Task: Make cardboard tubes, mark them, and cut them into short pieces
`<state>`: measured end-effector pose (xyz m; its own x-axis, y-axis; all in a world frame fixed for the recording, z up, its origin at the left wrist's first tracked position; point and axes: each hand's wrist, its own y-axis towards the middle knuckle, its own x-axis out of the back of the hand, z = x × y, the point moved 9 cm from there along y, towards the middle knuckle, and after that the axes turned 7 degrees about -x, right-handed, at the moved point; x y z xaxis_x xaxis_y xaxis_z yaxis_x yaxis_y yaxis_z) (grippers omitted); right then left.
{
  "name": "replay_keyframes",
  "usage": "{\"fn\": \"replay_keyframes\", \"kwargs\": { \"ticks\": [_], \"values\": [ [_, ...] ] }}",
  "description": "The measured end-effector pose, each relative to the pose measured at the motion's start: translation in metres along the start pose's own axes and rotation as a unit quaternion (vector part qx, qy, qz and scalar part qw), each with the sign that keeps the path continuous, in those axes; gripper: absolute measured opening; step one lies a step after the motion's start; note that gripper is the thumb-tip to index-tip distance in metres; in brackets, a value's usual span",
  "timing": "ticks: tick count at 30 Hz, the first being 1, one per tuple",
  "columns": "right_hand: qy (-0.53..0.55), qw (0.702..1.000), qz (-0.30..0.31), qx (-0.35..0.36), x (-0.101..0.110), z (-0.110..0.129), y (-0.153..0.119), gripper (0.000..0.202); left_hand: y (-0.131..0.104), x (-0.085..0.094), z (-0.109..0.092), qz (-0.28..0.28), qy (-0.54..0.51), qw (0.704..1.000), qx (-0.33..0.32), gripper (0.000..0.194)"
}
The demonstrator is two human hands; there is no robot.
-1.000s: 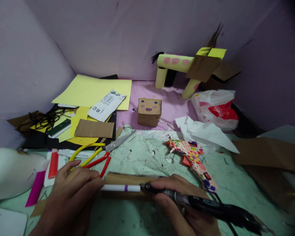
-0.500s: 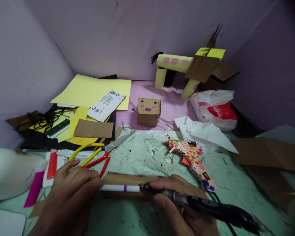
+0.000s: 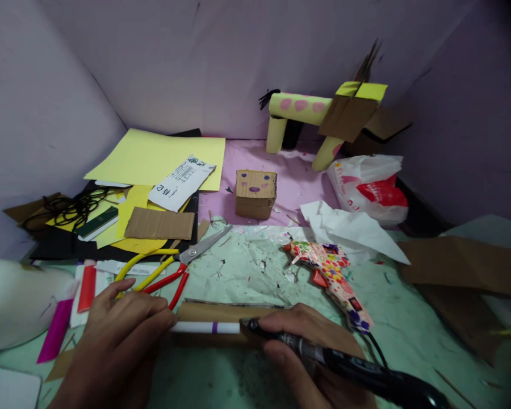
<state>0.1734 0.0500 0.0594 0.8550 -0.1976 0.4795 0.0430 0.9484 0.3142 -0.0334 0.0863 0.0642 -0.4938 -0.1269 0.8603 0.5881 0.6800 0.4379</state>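
Note:
My left hand (image 3: 123,335) holds one end of a white marker with a purple band (image 3: 213,328), which lies level across a strip of brown cardboard (image 3: 221,312) at the bottom centre. My right hand (image 3: 310,352) grips a black pen (image 3: 323,352) between thumb and forefinger. The pen's tip is at the marker's right end, over the cardboard. Yellow- and red-handled scissors (image 3: 189,255) lie just beyond my left hand. Beyond my right hand is a flowered glue gun (image 3: 330,275). A small cardboard box with a drawn face (image 3: 255,195) stands farther back.
A yellow animal figure (image 3: 302,109) stands at the back. Yellow paper (image 3: 162,153) and black cord (image 3: 79,210) lie left. A white bottle (image 3: 21,301) is at the left edge. A plastic bag (image 3: 368,190), crumpled paper (image 3: 349,230) and brown cardboard (image 3: 464,264) are right.
The view has shifted slightly, so everything appears a little further left. The pen's rear end is tilted slightly differently in my right hand. Both hands keep their holds.

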Motion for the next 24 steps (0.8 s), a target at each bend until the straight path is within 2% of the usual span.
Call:
{"fn": "replay_keyframes", "kwargs": {
  "ticks": [5,13,17,20,24],
  "values": [
    [-0.045,0.998,0.035,0.023,0.000,-0.003,-0.006,0.029,0.000,0.001,-0.001,-0.009,-0.001,1.000,-0.003,0.021],
    [0.026,0.999,0.029,-0.012,-0.003,-0.003,-0.003,0.021,-0.002,0.000,-0.001,-0.006,0.006,1.000,-0.009,0.021],
    [0.056,0.996,-0.038,-0.066,0.009,-0.010,-0.002,0.014,-0.002,0.001,-0.002,-0.017,-0.001,1.000,-0.009,0.021],
    [0.072,0.991,-0.080,-0.085,0.020,-0.009,-0.003,0.015,-0.005,0.001,0.006,-0.009,-0.014,1.000,0.000,0.020],
    [0.104,0.973,-0.163,-0.127,0.041,-0.012,-0.009,0.019,-0.010,0.001,0.006,0.005,0.012,0.998,-0.068,0.017]
  ]
}}
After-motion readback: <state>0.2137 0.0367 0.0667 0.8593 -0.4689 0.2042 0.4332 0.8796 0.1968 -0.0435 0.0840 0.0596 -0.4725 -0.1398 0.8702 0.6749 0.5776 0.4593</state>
